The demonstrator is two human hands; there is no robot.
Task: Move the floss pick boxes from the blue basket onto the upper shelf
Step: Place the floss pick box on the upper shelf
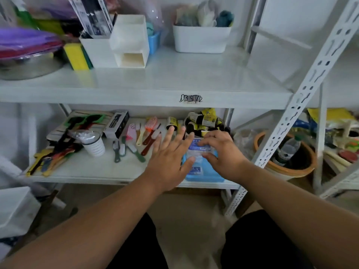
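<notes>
- Right hand [221,152], at about 3 o'clock from the other hand, curls its fingers and thumb round a clear plastic floss pick box with a blue label [198,150], which sits over the blue plastic basket [204,176].
- Left hand [167,158] is spread flat with straight fingers just beside that box, holding nothing; its thumb tip lies at the box's left edge.
- White metal upper shelf [174,78] spans the view at 12 o'clock, with a white rectangular plastic tub [201,38] and a white desk organiser [116,47] standing on it.
- White lower shelf [87,167] carries the basket at its right end; another floss pick box [196,169] lies inside, at 6 o'clock from the held one.
- Small brushes and combs [139,138] lie at 10 o'clock from the left hand.
</notes>
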